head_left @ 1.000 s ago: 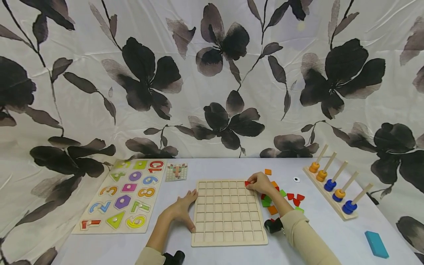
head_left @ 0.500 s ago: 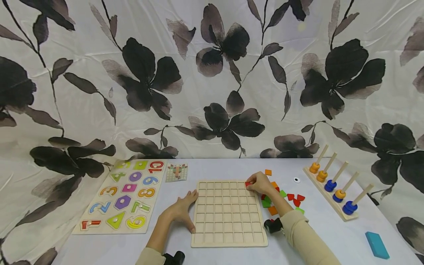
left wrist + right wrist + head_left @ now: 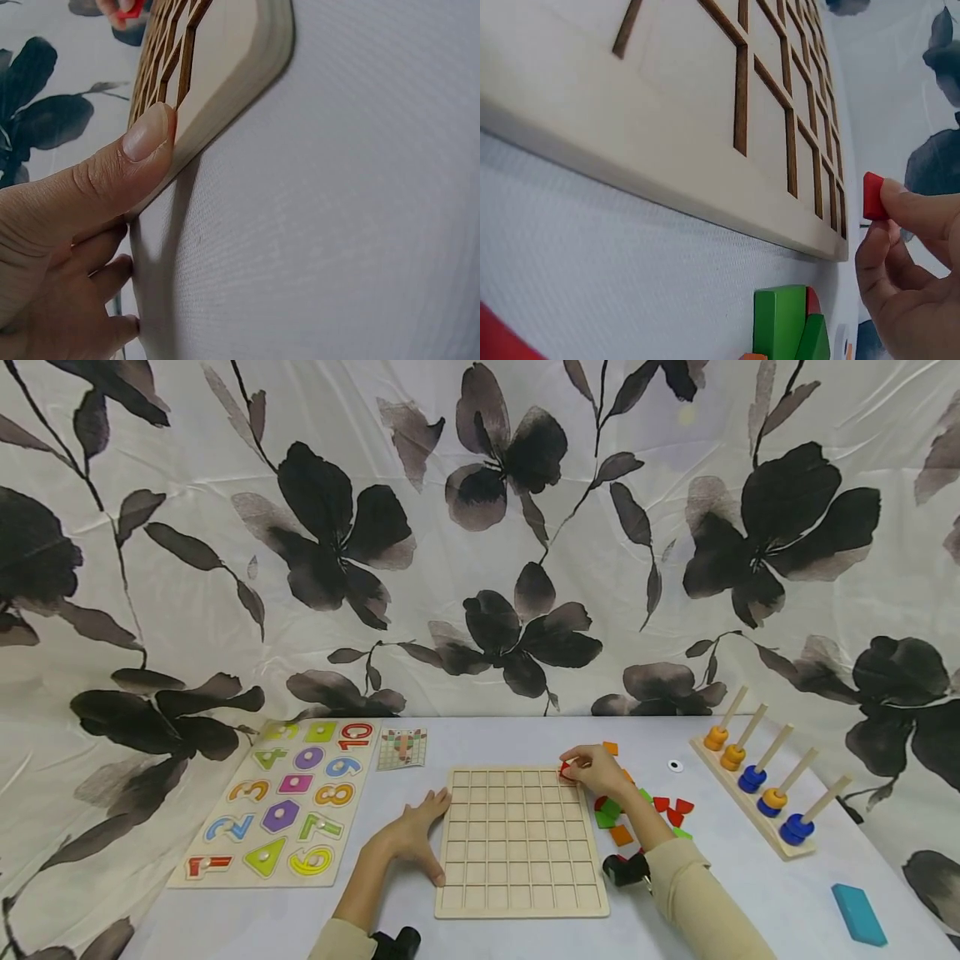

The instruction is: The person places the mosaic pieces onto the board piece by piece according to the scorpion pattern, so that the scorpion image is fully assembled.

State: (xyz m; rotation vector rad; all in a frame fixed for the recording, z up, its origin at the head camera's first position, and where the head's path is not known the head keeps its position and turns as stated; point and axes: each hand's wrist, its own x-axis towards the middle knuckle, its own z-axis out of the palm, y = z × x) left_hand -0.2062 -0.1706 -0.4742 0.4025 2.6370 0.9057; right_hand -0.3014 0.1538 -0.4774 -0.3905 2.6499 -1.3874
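A pale wooden board (image 3: 522, 903) with a grid of square cells lies in the middle of the table. Along its left edge rests my left hand (image 3: 409, 832), fingers spread, the thumb (image 3: 146, 139) touching the rim near the front corner. My right hand (image 3: 602, 774) pinches a small red block (image 3: 872, 196) between thumb and fingers at the board's far right corner. In the right wrist view this block looks raised above the rim. Part of it is covered by the fingertips.
Loose green (image 3: 606, 817), orange (image 3: 620, 835) and red (image 3: 675, 818) pieces lie right of the board, partly under the right forearm. A number puzzle (image 3: 281, 814) and a pattern card (image 3: 402, 749) stand left. A peg rack (image 3: 757, 797) and a blue block (image 3: 858, 914) are right.
The right hand has shifted slightly at the far right corner, and the red block looks turned in its fingers. My left hand stays at the board's edge. The head view has shifted a little.
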